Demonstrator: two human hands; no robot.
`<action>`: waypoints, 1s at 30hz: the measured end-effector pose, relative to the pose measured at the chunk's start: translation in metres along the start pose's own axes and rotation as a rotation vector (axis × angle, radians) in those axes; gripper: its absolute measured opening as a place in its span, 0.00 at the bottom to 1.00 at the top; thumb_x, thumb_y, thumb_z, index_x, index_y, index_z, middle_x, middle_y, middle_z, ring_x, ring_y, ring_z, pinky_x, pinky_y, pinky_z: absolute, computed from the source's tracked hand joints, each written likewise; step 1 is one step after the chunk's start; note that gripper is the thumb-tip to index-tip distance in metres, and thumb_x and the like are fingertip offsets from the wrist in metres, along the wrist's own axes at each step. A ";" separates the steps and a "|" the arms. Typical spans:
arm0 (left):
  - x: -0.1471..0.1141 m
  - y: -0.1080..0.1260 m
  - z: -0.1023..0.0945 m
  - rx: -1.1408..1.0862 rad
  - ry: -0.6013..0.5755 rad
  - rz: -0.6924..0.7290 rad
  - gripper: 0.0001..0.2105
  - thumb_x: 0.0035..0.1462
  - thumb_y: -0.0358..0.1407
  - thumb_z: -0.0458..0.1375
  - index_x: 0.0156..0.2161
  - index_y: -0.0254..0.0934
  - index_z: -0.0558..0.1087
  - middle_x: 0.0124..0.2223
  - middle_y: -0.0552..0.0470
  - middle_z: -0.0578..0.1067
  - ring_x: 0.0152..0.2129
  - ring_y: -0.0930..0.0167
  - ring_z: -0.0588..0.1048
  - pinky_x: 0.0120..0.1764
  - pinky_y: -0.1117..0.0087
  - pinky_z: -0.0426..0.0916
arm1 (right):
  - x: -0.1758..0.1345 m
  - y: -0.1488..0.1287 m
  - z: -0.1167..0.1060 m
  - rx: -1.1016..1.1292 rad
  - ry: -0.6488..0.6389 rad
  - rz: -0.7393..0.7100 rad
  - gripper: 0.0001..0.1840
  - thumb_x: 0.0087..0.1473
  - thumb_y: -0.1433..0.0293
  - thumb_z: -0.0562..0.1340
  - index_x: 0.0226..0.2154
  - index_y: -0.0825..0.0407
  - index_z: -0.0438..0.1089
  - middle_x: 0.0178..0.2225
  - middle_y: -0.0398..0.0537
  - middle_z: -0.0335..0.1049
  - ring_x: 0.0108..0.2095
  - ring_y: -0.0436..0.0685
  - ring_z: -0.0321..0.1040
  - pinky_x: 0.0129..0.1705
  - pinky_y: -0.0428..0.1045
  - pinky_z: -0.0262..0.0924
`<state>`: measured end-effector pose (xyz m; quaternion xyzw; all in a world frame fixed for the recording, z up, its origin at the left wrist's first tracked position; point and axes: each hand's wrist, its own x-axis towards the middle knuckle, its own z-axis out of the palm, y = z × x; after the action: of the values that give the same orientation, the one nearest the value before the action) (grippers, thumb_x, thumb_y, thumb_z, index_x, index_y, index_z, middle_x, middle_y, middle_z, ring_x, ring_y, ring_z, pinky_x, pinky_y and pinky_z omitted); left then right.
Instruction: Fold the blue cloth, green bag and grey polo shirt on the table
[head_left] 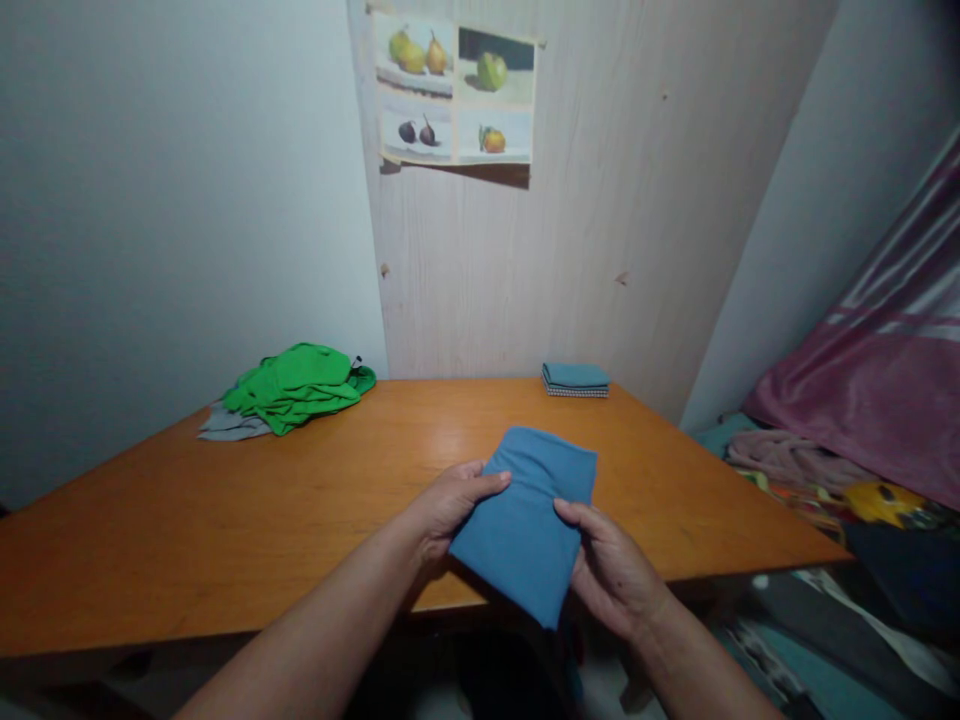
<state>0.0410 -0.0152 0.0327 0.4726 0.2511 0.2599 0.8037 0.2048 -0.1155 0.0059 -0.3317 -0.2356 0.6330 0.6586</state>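
A blue folded cloth, flat and roughly rectangular, is held up over the front edge of the wooden table. On its left side my left hand grips it, thumb on top and fingers underneath. My right hand holds the opposite side the same way, its fingers mostly hidden behind the cloth. The cloth is tilted, with one corner pointing down past the table edge. Whether it is a garment or a plain piece of fabric, I cannot tell.
A crumpled green cloth pile with grey fabric under it lies at the back left. Folded cloths are stacked at the back right. Fruit pictures hang on the wall. Beyond the right edge are a pink curtain and assorted items.
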 end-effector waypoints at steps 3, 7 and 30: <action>0.004 -0.002 0.001 0.066 0.105 0.107 0.18 0.51 0.42 0.70 0.42 0.32 0.76 0.38 0.43 0.80 0.30 0.67 0.78 0.37 0.68 0.70 | 0.003 -0.009 0.000 -0.136 -0.010 -0.101 0.23 0.54 0.66 0.68 0.52 0.55 0.73 0.48 0.55 0.79 0.50 0.64 0.75 0.55 0.59 0.66; 0.006 -0.001 0.005 0.197 0.378 0.381 0.15 0.52 0.42 0.69 0.40 0.34 0.75 0.38 0.48 0.78 0.35 0.70 0.75 0.39 0.73 0.67 | 0.008 -0.035 0.002 -0.536 -0.010 -0.335 0.22 0.57 0.64 0.65 0.53 0.53 0.73 0.49 0.53 0.78 0.48 0.64 0.74 0.55 0.59 0.65; -0.015 0.003 0.023 -0.419 -0.034 0.103 0.30 0.61 0.53 0.60 0.55 0.26 0.72 0.48 0.31 0.79 0.47 0.55 0.79 0.54 0.54 0.71 | 0.007 -0.013 -0.018 -1.880 -0.119 -0.949 0.44 0.52 0.81 0.57 0.69 0.39 0.54 0.69 0.53 0.55 0.65 0.65 0.59 0.61 0.63 0.62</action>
<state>0.0443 -0.0387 0.0475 0.3119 0.1537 0.3394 0.8740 0.2275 -0.1105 0.0031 -0.5510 -0.7691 -0.1117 0.3040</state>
